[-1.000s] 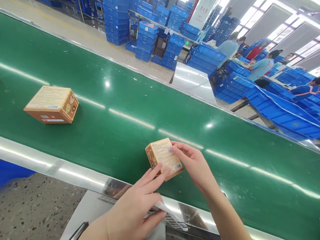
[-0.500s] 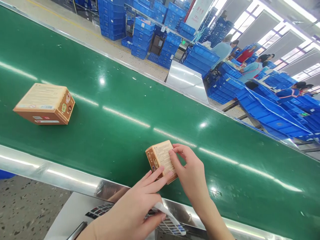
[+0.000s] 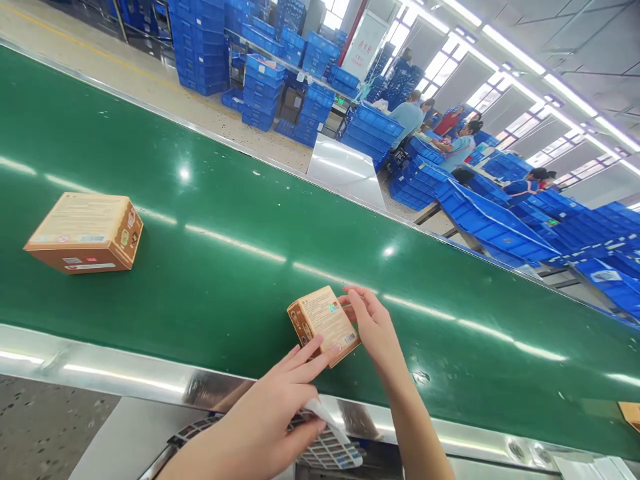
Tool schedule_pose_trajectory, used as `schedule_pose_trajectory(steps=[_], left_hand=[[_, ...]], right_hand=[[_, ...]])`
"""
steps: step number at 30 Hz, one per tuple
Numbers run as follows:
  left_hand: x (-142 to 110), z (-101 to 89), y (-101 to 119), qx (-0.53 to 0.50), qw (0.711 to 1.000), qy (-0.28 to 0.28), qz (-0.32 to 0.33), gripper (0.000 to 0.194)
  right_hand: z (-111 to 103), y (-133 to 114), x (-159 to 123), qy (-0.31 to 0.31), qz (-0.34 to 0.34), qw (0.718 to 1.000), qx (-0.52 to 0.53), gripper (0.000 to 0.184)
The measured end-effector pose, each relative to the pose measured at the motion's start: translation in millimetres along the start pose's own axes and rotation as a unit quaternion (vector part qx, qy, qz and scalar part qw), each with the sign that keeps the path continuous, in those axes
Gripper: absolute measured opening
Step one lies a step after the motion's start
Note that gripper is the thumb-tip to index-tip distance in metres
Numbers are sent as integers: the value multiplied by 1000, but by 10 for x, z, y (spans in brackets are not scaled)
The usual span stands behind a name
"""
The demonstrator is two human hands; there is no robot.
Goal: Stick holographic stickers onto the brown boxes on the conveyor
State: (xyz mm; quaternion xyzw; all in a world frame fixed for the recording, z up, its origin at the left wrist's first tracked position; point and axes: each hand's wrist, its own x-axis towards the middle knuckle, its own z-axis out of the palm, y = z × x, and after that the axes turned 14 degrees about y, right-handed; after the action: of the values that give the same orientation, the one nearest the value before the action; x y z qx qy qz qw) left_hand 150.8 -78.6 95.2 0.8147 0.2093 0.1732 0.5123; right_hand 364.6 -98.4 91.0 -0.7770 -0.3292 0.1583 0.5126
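Observation:
A small tan and brown printed box (image 3: 325, 323) lies on the green conveyor belt, with a small shiny sticker (image 3: 333, 308) on its top face. My left hand (image 3: 280, 407) rests its fingertips on the near part of that face. Its thumb clamps a sheet of stickers (image 3: 333, 448), gridded in dark and white, against the hand. My right hand (image 3: 373, 327) is at the box's right edge, its fingers loosely bent and apart, with nothing seen in them. Whether these fingertips touch the box's side I cannot tell.
A larger tan and brown box (image 3: 85, 233) sits on the belt (image 3: 225, 293) at left. Another box (image 3: 631, 415) is cut off at the right edge. A metal rail (image 3: 125, 373) runs along the near side. Beyond are stacked blue crates (image 3: 200, 47) and several people (image 3: 457, 147).
My right fingers have drawn back from the box's top face to its right edge, uncovering the shiny sticker. My left hand keeps its hold. The view has shifted, bringing another box in at right.

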Motion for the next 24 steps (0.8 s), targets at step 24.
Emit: schedule_pose_trajectory(steps=[24], left_hand=[[-548, -405, 36, -263, 860, 280, -335, 39]], right_hand=[[-523, -228, -745, -70, -269, 960, -30, 24]])
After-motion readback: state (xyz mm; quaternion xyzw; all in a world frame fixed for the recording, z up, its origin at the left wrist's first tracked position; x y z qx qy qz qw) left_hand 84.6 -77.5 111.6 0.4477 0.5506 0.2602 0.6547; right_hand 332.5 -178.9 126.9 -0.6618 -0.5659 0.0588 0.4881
